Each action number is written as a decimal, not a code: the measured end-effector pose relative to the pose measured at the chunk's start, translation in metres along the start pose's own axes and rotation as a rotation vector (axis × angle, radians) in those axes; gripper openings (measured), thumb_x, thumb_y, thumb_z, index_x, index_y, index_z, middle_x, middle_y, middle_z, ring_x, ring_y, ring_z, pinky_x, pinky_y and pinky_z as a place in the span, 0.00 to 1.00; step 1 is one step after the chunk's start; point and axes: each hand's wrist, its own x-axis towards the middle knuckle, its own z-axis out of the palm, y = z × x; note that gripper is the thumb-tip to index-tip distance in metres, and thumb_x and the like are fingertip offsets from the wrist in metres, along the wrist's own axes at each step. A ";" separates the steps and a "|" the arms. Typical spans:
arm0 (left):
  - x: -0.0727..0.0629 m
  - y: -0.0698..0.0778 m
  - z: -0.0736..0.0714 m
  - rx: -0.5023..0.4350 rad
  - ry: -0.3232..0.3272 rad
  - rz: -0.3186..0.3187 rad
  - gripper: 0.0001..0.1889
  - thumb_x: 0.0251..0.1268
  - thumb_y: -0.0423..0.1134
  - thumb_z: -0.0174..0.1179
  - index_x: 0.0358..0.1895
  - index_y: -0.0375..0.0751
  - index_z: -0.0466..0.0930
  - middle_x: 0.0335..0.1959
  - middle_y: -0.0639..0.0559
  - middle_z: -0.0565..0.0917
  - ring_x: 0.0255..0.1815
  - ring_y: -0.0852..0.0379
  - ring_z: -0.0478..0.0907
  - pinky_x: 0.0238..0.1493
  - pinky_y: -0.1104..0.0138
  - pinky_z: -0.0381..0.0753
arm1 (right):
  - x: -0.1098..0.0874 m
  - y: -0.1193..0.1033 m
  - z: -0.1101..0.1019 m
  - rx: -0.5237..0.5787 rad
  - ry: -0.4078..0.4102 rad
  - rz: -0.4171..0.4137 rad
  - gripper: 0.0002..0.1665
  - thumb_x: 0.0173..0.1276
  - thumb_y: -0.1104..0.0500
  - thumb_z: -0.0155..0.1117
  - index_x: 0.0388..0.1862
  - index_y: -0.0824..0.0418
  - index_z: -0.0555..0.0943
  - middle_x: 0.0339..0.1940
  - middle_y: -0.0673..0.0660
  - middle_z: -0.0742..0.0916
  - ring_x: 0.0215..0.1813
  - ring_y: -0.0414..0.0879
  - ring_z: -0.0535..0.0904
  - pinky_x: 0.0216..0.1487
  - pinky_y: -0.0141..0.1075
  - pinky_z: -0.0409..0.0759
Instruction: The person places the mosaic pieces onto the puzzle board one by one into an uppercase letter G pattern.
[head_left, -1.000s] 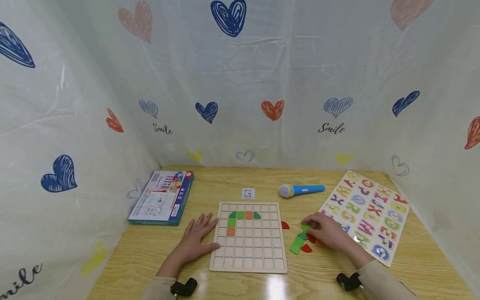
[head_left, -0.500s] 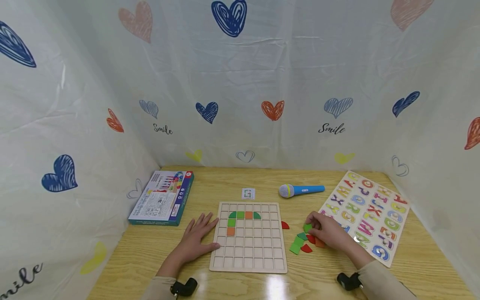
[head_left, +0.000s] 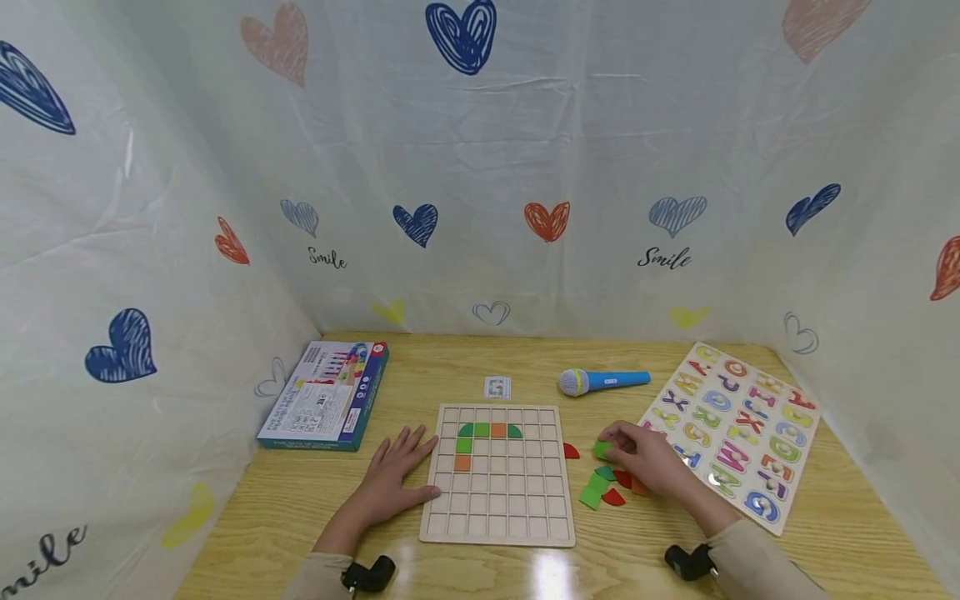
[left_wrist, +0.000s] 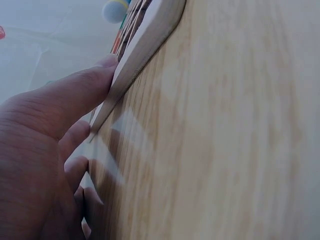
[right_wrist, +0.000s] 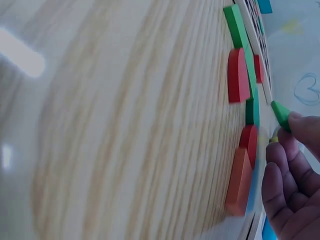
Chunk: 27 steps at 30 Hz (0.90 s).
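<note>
One light green tile (head_left: 602,450) sits pinched between the thumb and fingers of the right hand (head_left: 648,461), between the wooden grid board (head_left: 497,504) and the alphabet puzzle board (head_left: 738,442); its height above the tabletop (head_left: 480,575) is hard to judge. Holding it by one side probably leaves the opposite side free for lining up with a cell. The left hand (head_left: 393,479) lies with fingers spread beside the grid board's left edge, its thumb touching the wood, most likely to steady it against sliding. Loose light green pieces (head_left: 591,493), a dark green piece (head_left: 604,473), red rounded pieces (head_left: 613,497) and an orange tile (head_left: 638,487) lie right of the grid board, presumably for a short reach. Past its far edge, the small printed card (head_left: 497,387) seems placed for easy viewing, while the toy microphone (head_left: 603,380) and flat game box (head_left: 318,400) appear set aside. The held tile is plain and bright, with a visible sidewall, and tilted in the right wrist view; fingers hide part of it, though its outline suggests a square. On the grid board, dark green quarter-rounds (head_left: 514,431) cap a row of light green and orange squares (head_left: 498,430), with two more squares below its left end.
</note>
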 end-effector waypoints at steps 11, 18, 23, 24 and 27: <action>0.000 0.001 0.000 -0.004 -0.001 -0.004 0.44 0.64 0.64 0.64 0.81 0.53 0.60 0.84 0.47 0.51 0.84 0.42 0.39 0.80 0.44 0.31 | 0.012 -0.025 0.029 0.094 -0.062 -0.117 0.09 0.74 0.54 0.67 0.49 0.55 0.83 0.33 0.46 0.81 0.35 0.36 0.76 0.37 0.30 0.78; -0.001 0.001 0.000 -0.008 0.000 -0.005 0.44 0.64 0.64 0.64 0.81 0.54 0.60 0.84 0.47 0.51 0.84 0.42 0.39 0.79 0.44 0.31 | 0.022 -0.048 0.058 0.136 -0.135 -0.151 0.07 0.74 0.55 0.66 0.49 0.51 0.83 0.31 0.44 0.82 0.32 0.37 0.76 0.34 0.31 0.77; -0.001 0.001 -0.001 -0.012 0.000 -0.009 0.44 0.64 0.63 0.64 0.80 0.53 0.61 0.83 0.47 0.51 0.84 0.42 0.39 0.80 0.44 0.31 | 0.029 -0.067 0.079 0.128 -0.161 -0.199 0.05 0.75 0.57 0.64 0.48 0.49 0.83 0.29 0.42 0.82 0.29 0.36 0.75 0.33 0.31 0.76; -0.001 0.002 -0.001 -0.011 -0.001 -0.010 0.44 0.64 0.63 0.64 0.80 0.53 0.61 0.83 0.47 0.51 0.84 0.42 0.39 0.80 0.44 0.31 | 0.030 -0.071 0.083 0.128 -0.165 -0.205 0.05 0.75 0.57 0.65 0.47 0.49 0.83 0.29 0.41 0.82 0.29 0.35 0.75 0.33 0.30 0.76; -0.001 0.002 -0.002 -0.009 0.000 -0.011 0.44 0.64 0.63 0.64 0.80 0.53 0.61 0.83 0.47 0.51 0.84 0.42 0.39 0.80 0.44 0.31 | 0.035 -0.082 0.093 0.132 -0.186 -0.227 0.05 0.74 0.57 0.65 0.47 0.48 0.83 0.29 0.41 0.82 0.30 0.35 0.75 0.34 0.30 0.76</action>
